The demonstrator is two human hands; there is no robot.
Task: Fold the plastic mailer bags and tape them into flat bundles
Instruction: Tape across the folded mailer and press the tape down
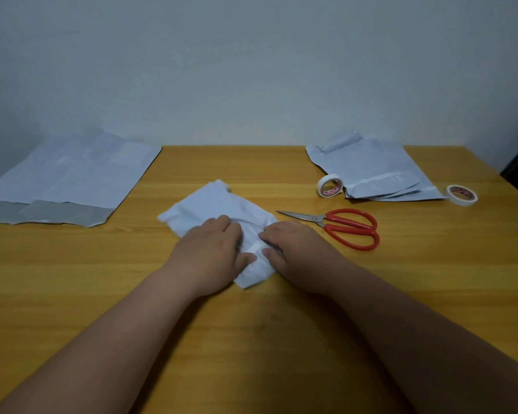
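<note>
A white mailer bag folded into a small bundle (213, 201) lies on the wooden table (251, 339) in front of me. My left hand (210, 252) lies flat on the bundle's near left part and presses it down. My right hand (293, 249) rests on its near right edge, with fingertips and thumb on a short strip of white tape (255, 248) across the fold. Both hands touch the bundle; its near half is mostly hidden under them.
Red-handled scissors (347, 227) lie just right of my right hand. Two white tape rolls, one (330, 185) and another (462, 195), flank a stack of flat mailer bags (371, 165) at the back right. A large unfolded bag (63, 174) lies at the back left.
</note>
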